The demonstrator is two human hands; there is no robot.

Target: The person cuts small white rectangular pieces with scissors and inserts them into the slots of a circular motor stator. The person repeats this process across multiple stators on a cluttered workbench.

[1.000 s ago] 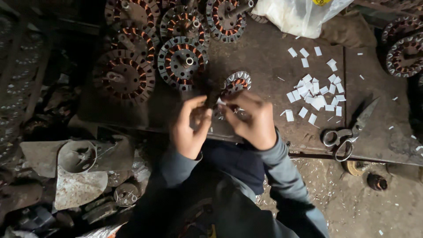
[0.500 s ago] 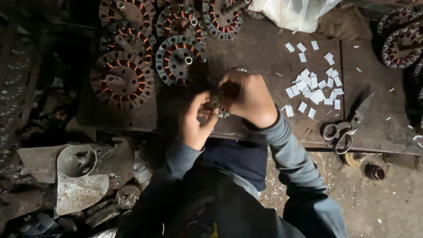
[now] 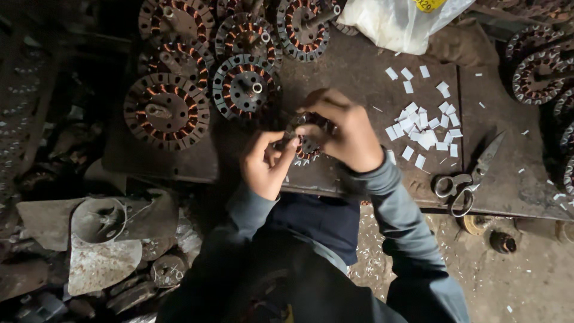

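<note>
My right hand [image 3: 344, 128] grips a round slotted motor stator [image 3: 308, 143] with copper windings, held just above the near edge of the dark workbench [image 3: 359, 72]. My left hand [image 3: 266, 161] pinches at the stator's left rim with thumb and fingers; whether a small piece sits between the fingertips cannot be told. Most of the stator is hidden under both hands.
Several wound stators [image 3: 167, 110] lie at the bench's back left, more at the far right [image 3: 538, 66]. A pile of small white paper pieces [image 3: 424, 122] and scissors [image 3: 469, 173] sit right of my hands. A white plastic bag [image 3: 400, 21] lies behind. Metal scrap [image 3: 98, 239] covers the floor at left.
Both hands have shifted slightly on the stator, the right hand moving over its top while the left stays pinched at its left rim. The view has moved a little.
</note>
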